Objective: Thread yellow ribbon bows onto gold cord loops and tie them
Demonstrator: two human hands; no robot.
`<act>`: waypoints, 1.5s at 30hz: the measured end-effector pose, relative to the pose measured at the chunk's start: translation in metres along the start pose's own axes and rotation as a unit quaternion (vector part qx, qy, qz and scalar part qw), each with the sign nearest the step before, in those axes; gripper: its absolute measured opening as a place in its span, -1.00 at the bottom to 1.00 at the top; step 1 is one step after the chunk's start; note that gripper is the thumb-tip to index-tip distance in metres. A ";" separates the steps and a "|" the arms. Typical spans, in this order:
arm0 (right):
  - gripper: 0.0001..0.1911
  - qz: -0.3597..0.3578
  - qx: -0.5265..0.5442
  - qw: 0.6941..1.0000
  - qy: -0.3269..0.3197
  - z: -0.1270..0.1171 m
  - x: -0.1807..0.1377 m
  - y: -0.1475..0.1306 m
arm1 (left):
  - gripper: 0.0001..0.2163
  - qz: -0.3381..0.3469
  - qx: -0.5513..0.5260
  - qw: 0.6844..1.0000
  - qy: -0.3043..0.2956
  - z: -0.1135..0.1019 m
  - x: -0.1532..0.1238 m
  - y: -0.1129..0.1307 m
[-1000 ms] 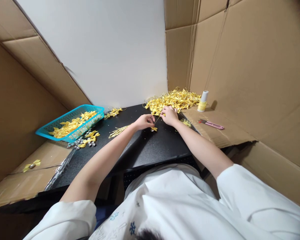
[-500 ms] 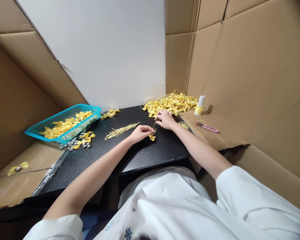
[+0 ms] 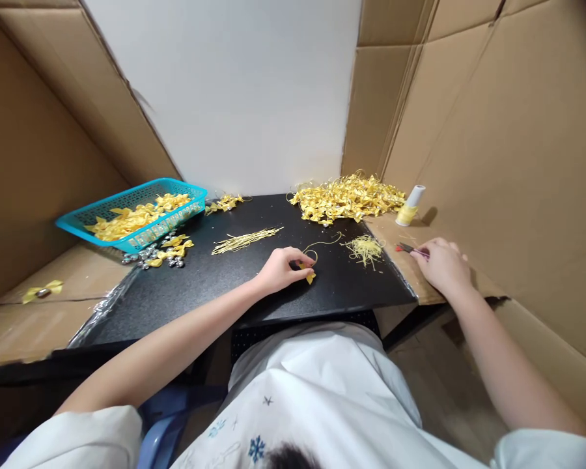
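Note:
My left hand pinches a small yellow ribbon bow just above the black table. A thin gold cord runs from that bow and curls away to the right over the tabletop. At the right, my right hand has its fingers closed around the pink handle of small thread snips. Their dark blades and red tip stick out to the left of my fingers, over the cardboard. Most of the handle is hidden by the hand.
A turquoise basket holds yellow bows; silver bells and more bows lie beside it. Cut gold cords lie mid-table. A large bow pile is at the back, cord scraps at right, and a thread cone on the cardboard.
My right hand has left the cord and moved right, onto the snips. The left hand keeps the bow, and the cord now trails loose. The view has shifted slightly.

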State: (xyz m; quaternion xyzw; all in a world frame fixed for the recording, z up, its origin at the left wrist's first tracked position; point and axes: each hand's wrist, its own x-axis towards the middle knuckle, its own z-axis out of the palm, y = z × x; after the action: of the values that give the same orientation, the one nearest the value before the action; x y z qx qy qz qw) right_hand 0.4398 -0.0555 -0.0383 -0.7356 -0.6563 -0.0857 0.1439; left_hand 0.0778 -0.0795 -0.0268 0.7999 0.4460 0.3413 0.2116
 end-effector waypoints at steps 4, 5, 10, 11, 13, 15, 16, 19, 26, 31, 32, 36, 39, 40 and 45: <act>-0.68 -0.005 0.011 1.000 -0.005 0.002 0.005 -0.006 | -0.88 -0.009 0.022 0.999 0.037 0.002 -0.001 -0.005; -0.69 -0.006 0.017 1.000 -0.007 0.003 0.006 -0.006 | -0.88 -0.007 0.027 0.999 0.044 0.003 -0.001 -0.005; -0.73 -0.012 0.078 0.996 0.045 0.008 0.012 -0.001 | -0.84 -0.028 -0.005 0.999 0.035 0.004 -0.003 -0.008; -0.75 -0.009 0.107 0.992 0.059 0.007 0.014 -0.002 | -0.82 -0.037 -0.013 0.999 0.031 0.005 -0.003 -0.008; -0.80 0.002 0.177 0.982 0.070 0.002 0.016 -0.010 | -0.79 -0.049 -0.023 0.998 0.027 0.005 -0.003 -0.009; -0.85 0.002 0.244 0.968 0.053 -0.006 0.012 -0.028 | -0.77 -0.056 -0.028 0.998 0.024 0.005 -0.002 -0.010; -0.85 -0.011 0.274 0.961 0.033 -0.010 0.007 -0.041 | -0.76 -0.058 -0.031 0.998 0.023 0.005 -0.002 -0.010; -0.85 -0.121 0.313 0.938 -0.083 -0.020 -0.016 -0.088 | -0.75 -0.065 -0.039 0.997 0.020 0.004 -0.003 -0.010; -0.76 -0.243 0.235 0.918 -0.206 -0.022 -0.048 -0.162 | -0.74 -0.054 -0.054 0.997 0.022 0.005 -0.003 -0.011; -0.73 -0.237 0.199 0.931 -0.193 -0.020 -0.043 -0.166 | -0.74 -0.049 -0.049 0.997 0.021 0.006 -0.003 -0.014; -0.73 -0.239 0.196 0.931 -0.194 -0.020 -0.043 -0.166 | -0.74 -0.048 -0.047 0.998 0.021 0.006 -0.003 -0.014; -0.72 -0.242 0.194 0.931 -0.190 -0.018 -0.040 -0.169 | -0.74 -0.048 -0.048 0.998 0.019 0.006 -0.003 -0.013; -0.72 -0.234 0.195 0.934 -0.185 -0.016 -0.039 -0.170 | -0.73 -0.051 -0.048 0.997 0.019 0.005 -0.003 -0.013; -0.72 -0.232 0.196 0.935 -0.185 -0.016 -0.038 -0.170 | -0.73 -0.051 -0.047 0.997 0.018 0.005 -0.003 -0.013; -0.74 -0.239 0.234 0.925 -0.179 -0.012 -0.040 -0.168 | -0.72 -0.053 -0.052 0.997 0.016 0.005 -0.004 -0.010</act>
State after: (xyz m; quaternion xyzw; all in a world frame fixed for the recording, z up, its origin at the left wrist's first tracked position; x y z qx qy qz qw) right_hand 0.2692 -0.0808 -0.0228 -0.5059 -0.8287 0.1712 0.1674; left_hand 0.0744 -0.0778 -0.0377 0.7577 0.4726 0.3651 0.2633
